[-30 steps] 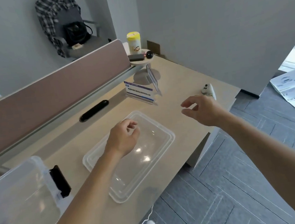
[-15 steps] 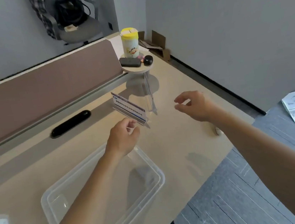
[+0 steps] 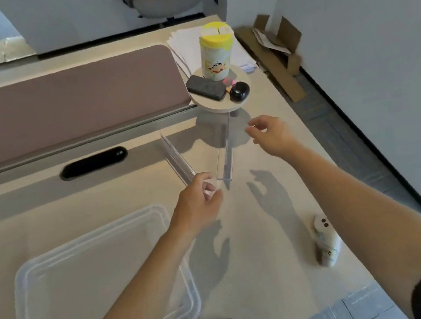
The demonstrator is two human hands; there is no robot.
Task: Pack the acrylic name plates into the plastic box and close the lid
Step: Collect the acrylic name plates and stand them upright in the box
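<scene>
Two clear acrylic name plates stand on the desk, seen from above. The left name plate (image 3: 177,160) slants away to the upper left, and the right name plate (image 3: 226,154) runs almost straight away from me. My left hand (image 3: 199,205) is at their near ends, fingers curled, fingertips touching the left plate's near corner; whether it grips is unclear. My right hand (image 3: 267,133) hovers to the right of the right plate's far end, fingers apart and empty. The clear plastic lid (image 3: 121,220) lies flat at the lower left. The box is out of view.
A small round shelf (image 3: 220,105) behind the plates carries a yellow-capped canister (image 3: 216,52), a dark power bank (image 3: 205,87) and a black case (image 3: 239,92). A divider panel (image 3: 70,105) bounds the desk's far side. A white tube (image 3: 325,240) lies near the right edge.
My view has tilted down and closer to the plates. My left hand has reached forward to the plates' near ends, and my right hand has moved up beside the right plate.
</scene>
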